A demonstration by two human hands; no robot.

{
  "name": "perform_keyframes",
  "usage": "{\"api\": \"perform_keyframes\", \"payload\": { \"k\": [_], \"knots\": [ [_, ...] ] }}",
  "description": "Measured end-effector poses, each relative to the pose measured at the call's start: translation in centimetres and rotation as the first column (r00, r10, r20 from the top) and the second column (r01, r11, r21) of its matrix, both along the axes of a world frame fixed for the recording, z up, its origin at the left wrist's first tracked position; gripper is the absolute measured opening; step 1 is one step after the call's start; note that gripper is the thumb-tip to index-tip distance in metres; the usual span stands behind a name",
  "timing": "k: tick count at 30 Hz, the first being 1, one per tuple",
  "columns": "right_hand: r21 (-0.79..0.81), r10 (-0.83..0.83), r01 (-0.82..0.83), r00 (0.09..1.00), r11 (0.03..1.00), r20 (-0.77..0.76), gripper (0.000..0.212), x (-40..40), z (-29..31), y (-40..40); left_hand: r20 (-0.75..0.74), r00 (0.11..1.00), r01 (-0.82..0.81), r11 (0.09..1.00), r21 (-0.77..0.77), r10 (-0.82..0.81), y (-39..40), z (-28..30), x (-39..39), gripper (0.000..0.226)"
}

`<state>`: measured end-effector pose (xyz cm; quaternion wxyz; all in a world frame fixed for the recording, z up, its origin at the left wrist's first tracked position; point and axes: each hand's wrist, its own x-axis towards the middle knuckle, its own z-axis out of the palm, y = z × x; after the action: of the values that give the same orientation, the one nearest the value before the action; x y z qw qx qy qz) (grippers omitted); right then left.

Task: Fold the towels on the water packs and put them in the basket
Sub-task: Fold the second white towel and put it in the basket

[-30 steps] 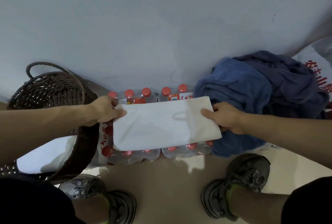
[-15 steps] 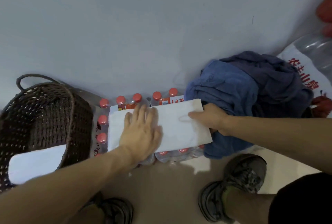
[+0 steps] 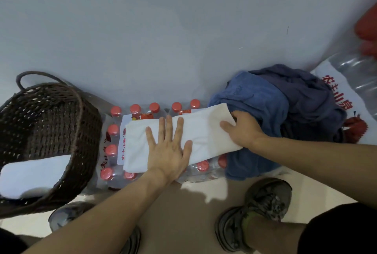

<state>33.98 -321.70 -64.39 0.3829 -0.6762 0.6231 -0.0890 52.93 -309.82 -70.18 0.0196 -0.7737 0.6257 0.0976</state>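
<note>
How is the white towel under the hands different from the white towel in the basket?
The white towel on the water pack lies across red-capped bottles; the white towel in the basket lies inside the dark wicker basket. The left hand presses flat on the first and the right hand holds its end; nobody touches the second. Both are white and folded flat.

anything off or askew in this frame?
Nothing damaged or spilled. The white towel lies slightly skewed on the water pack, its right end overlapping the heap of blue towels. Left hand presses it flat; right hand grips that end.
</note>
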Motion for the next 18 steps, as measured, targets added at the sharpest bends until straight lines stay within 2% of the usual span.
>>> {"api": "perform_keyframes", "payload": {
  "k": [4, 8, 9, 11, 13, 14, 15, 16, 17, 18],
  "knots": [
    [-0.058, 0.034, -0.036, 0.999, 0.998, -0.032, 0.021, 0.2, 1.6, -0.6, 0.007, 0.997, -0.071, 0.997, -0.013, 0.071, -0.4, -0.1, -1.6, 0.071],
    [-0.096, 0.089, -0.083, 0.994, 0.992, 0.065, 0.013, 2.0, 3.0, 0.2, -0.059, 0.997, -0.056, 0.998, -0.029, 0.054, -0.5, 0.1, -1.3, 0.072],
    [-0.094, 0.107, -0.098, 0.989, 0.991, 0.103, 0.013, 2.6, 3.3, 0.5, -0.126, 0.991, -0.055, 0.997, -0.053, 0.048, -0.4, 0.4, -0.8, 0.073],
    [-0.064, 0.122, -0.113, 0.978, 0.992, 0.167, 0.013, 3.7, 3.6, 1.1, -0.394, 0.917, -0.140, 0.972, -0.190, 0.055, -0.1, 1.5, 0.0, 0.068],
    [-0.010, 0.097, -0.097, 0.968, 0.995, 0.229, 0.022, 4.7, 3.7, 1.7, -0.687, 0.725, -0.385, 0.859, -0.338, 0.055, 0.3, 3.4, 0.4, 0.033],
    [0.015, 0.076, -0.083, 0.964, 0.996, 0.253, 0.026, 5.1, 3.7, 1.9, -0.813, 0.574, -0.530, 0.802, -0.276, 0.099, 0.3, 4.5, 0.5, 0.017],
    [0.028, 0.063, -0.073, 0.961, 0.997, 0.268, 0.029, 5.6, 3.8, 2.2, -0.929, 0.336, -0.637, 0.764, -0.103, 0.155, 0.1, 5.6, 0.6, 0.011],
    [0.030, 0.061, -0.072, 0.959, 0.997, 0.277, 0.029, 6.2, 3.9, 2.5, -0.974, 0.036, -0.656, 0.741, 0.144, 0.222, -0.3, 6.8, 0.7, 0.018],
    [0.030, 0.070, -0.082, 0.956, 0.996, 0.286, 0.029, 6.8, 4.1, 2.9, -0.932, -0.205, -0.579, 0.730, 0.362, 0.300, -0.7, 7.8, 1.0, 0.028],
    [0.034, 0.091, -0.106, 0.950, 0.994, 0.300, 0.030, 7.4, 4.2, 3.3, -0.879, -0.324, -0.472, 0.745, 0.471, 0.350, -0.9, 8.4, 1.6, 0.039]
  ]
}}
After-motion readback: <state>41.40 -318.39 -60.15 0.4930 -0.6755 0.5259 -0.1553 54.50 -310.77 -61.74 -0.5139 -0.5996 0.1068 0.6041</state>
